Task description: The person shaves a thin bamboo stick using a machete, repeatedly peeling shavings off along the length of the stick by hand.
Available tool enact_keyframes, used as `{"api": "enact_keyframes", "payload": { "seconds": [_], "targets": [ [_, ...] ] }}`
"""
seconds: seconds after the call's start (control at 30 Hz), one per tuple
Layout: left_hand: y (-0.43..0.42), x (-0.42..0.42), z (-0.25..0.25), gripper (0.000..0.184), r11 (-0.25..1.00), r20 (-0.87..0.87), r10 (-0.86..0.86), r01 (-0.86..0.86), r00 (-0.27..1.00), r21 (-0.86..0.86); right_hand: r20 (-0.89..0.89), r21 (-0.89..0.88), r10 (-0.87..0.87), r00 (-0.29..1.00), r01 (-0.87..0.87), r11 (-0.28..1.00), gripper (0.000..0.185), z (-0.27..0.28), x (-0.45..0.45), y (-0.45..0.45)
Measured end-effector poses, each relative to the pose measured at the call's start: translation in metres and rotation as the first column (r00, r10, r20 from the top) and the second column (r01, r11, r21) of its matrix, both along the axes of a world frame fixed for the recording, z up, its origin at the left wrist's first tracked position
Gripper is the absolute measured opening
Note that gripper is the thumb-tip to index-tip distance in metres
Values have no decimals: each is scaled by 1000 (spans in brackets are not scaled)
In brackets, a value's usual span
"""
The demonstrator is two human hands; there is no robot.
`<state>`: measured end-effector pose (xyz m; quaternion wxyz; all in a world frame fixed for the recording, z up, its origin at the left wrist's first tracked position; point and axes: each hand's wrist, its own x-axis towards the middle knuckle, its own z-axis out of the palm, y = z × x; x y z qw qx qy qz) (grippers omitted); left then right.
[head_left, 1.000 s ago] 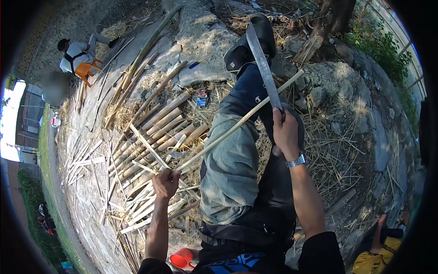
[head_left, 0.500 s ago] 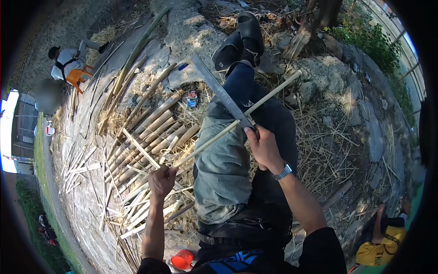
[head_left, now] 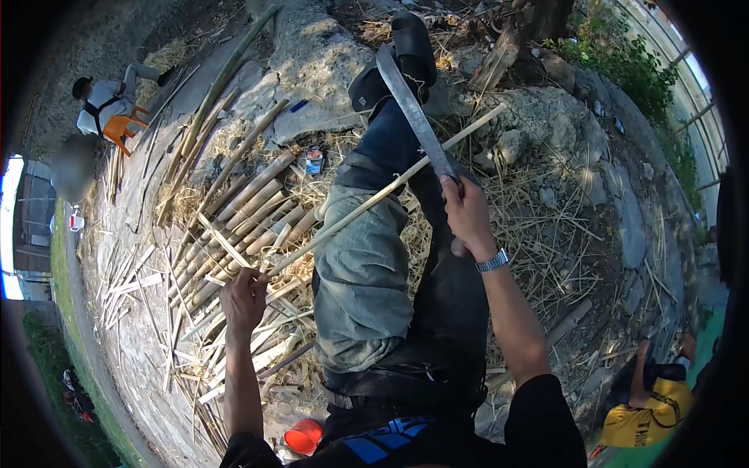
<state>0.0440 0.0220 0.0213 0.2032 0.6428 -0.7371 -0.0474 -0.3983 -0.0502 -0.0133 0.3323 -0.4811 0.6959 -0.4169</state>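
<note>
My right hand (head_left: 468, 214) is closed round the handle of a machete (head_left: 413, 115), whose long blade points up and to the left past my shoes. A thin bamboo strip (head_left: 351, 216) runs slantwise across my legs, and my left hand (head_left: 243, 300) pinches its lower end. Near my right hand the blade crosses the strip; I cannot tell whether the edge touches it. A grey-green cloth (head_left: 363, 273) covers my thigh beneath the strip.
Cut bamboo pieces (head_left: 248, 199) lie piled to the left, with split strips (head_left: 140, 285) scattered beyond. A red container (head_left: 303, 436) stands by my hip. One person sits on an orange chair (head_left: 122, 129) at upper left; another person in yellow (head_left: 651, 413) is at lower right.
The machete has swung more upright and shifted right with my right hand. My left hand has moved left and slightly up, drawing the strip's lower end with it. The view has shifted slightly.
</note>
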Motion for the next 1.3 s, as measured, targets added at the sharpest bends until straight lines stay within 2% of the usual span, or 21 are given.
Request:
{"api": "enact_keyframes", "payload": {
  "seconds": [0.1, 0.2, 0.23, 0.3, 0.37, 0.43, 0.47, 0.53, 0.63, 0.7, 0.73, 0.77, 0.83, 0.9, 0.97, 1.0, 1.1, 1.13, 1.17, 1.2, 1.3],
  "targets": [
    [14, 61, 4, 14, 995, 141, 102, -100, 985, -21, -30, -14, -118, 993, 117, 993, 43, -8, -51, -22],
    [25, 98, -24, 15, 993, 113, 115, -113, 987, -23, 53, 61, -230, 972, 227, 972, 43, 9, -57, -32],
    [24, 88, -37, 35, 986, 83, 140, -132, 987, -102, 73, 66, -251, 965, 247, 967, 43, 10, -50, -32],
    [19, 72, -60, 42, 958, 123, 86, -48, 989, -282, 194, 145, -180, 964, 153, 977, 42, 10, -10, -14],
    [7, 46, -53, 50, 905, 172, 76, 4, 982, -425, -81, -144, 61, 995, -72, 987, 39, -4, 36, 20],
    [14, 69, -57, 52, 957, 107, 60, -27, 992, -288, -44, -90, 90, 995, -94, 991, 38, 9, 29, 23],
    [21, 71, -68, 52, 970, -51, 73, -83, 996, -229, -8, -36, 122, 992, -122, 992, 37, 15, 25, 25],
    [25, 73, -81, 49, 971, -45, 80, -88, 996, -224, -42, -89, -37, 998, 33, 995, 37, 15, -2, 5],
    [23, 43, -88, 43, 961, -52, 95, -105, 994, -256, 168, 206, -274, 947, 238, 949, 38, 21, -18, -22],
    [8, 12, -84, 42, 952, -71, 91, -107, 993, -285, 120, 26, -47, 992, 44, 999, 39, 2, 17, -1],
    [5, 6, -83, 42, 958, -136, 117, -147, 984, -244, -32, -64, 53, 998, -55, 996, 39, 12, 43, 17],
    [7, 11, -85, 42, 958, -135, 114, -145, 984, -246, 75, 43, 86, 994, -89, 995, 39, 25, 51, 27],
    [12, 23, -82, 43, 982, -116, 89, -107, 989, -154, 65, 66, 149, 987, -154, 986, 39, 21, 39, 24],
    [12, 32, -82, 47, 970, -46, 97, -104, 994, -218, -102, -29, 100, 990, -104, 994, 43, 27, 15, 9],
    [10, 43, -92, 49, 965, -98, 129, -148, 987, -219, -98, -96, -73, 992, 63, 993, 46, 12, -21, -22],
    [9, 42, -89, 47, 972, -66, 108, -120, 992, -202, -99, -97, -68, 993, 58, 994, 46, 15, -32, -33],
    [-4, 14, -86, 43, 959, -107, 79, -105, 991, -265, 108, 36, -286, 952, 284, 958, 45, 18, -35, -43],
    [-7, 1, -78, 24, 958, -56, 56, -69, 997, -278, 174, 87, -246, 954, 234, 968, 42, 22, -7, -31],
    [-10, -18, -69, 26, 963, -58, 69, -81, 996, -255, 11, -54, -72, 997, 72, 996, 39, -1, 15, -16],
    [-14, -16, -67, 31, 966, -89, 71, -90, 993, -241, -35, -125, 49, 998, -53, 991, 37, 15, 47, 7],
    [0, 6, -69, 37, 988, -143, 118, -131, 983, -87, 85, 16, 113, 990, -115, 993, 35, 24, 49, 28]
  ]
}}
